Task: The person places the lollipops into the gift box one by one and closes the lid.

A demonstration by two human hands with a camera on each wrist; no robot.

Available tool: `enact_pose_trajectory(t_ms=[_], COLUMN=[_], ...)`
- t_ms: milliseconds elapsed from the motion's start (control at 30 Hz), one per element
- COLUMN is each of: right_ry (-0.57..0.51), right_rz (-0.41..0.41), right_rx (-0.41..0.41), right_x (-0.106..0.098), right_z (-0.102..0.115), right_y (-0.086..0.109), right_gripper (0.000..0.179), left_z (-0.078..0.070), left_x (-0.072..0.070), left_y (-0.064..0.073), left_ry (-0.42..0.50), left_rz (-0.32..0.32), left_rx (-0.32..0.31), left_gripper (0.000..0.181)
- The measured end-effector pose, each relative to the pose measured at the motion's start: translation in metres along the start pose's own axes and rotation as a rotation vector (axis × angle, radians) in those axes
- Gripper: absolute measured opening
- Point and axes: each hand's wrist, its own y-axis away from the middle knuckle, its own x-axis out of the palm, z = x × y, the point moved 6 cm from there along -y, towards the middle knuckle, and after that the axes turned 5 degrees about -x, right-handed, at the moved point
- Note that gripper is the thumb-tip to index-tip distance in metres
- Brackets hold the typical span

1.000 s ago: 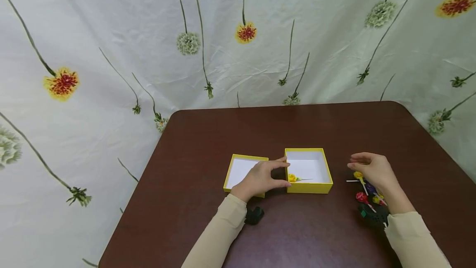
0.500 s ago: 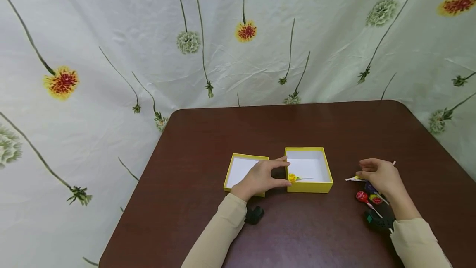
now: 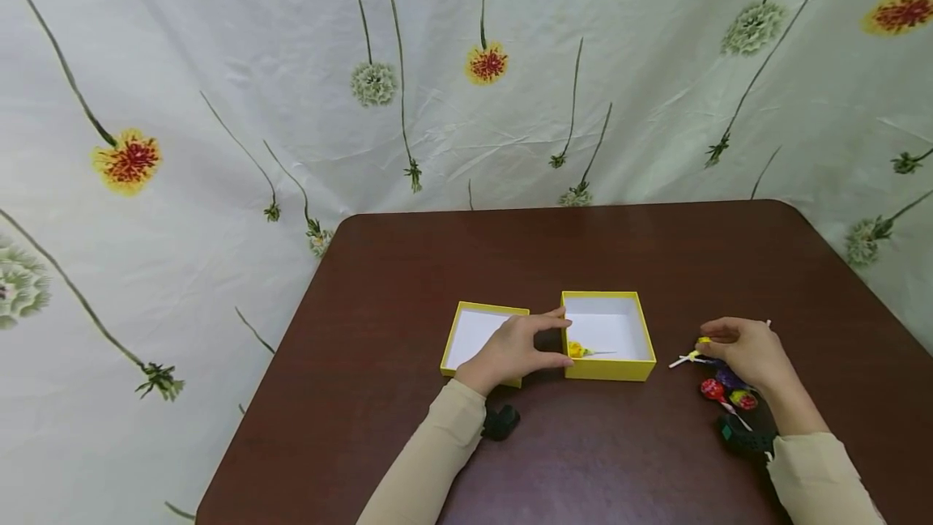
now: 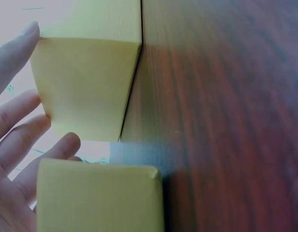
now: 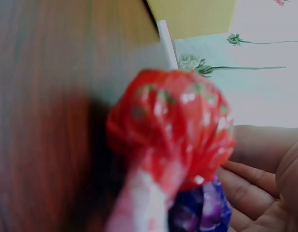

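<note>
My left hand (image 3: 516, 351) rests its straight thumb and fingertips against the left edge of a yellow box (image 3: 608, 369) with a white inside. In the left wrist view, the fingers (image 4: 23, 137) touch the rim. Inside the box lies a yellow lollipop (image 3: 578, 349). The box's lid (image 3: 474, 332) lies inside up under my left forearm side. To the right, my right hand (image 3: 747, 349) pinches a yellow-wrapped lollipop (image 3: 703, 340), largely hidden by the fingers; a white stick pokes out behind the hand. Beneath are a red lollipop (image 5: 170, 125) and a purple one (image 5: 202, 208).
A red-and-yellow lollipop (image 3: 743, 399) lies near the right wrist. Another white stick (image 3: 683, 360) points left, towards the box. Dark wrist cameras sit below each wrist. The brown table (image 3: 408, 266) meets a flowered cloth (image 3: 291, 63) at the back.
My right hand has come down and back to the right among the lollipops, and a stick now shows behind it. The left hand and box have stayed in place.
</note>
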Motion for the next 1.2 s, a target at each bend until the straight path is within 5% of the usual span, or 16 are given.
enact_pose_trajectory(t_ms=[1200], right_ry=[-0.162], right_rz=[-0.118], right_rx=[-0.066], right_x=[-0.007], right_z=[0.046], right_y=[-0.001], right_gripper=[0.036], left_z=[0.001], left_x=[0.0], left_y=[0.0], left_ry=[0.012], left_rz=[0.007], left_rx=[-0.006], left_gripper=[0.061])
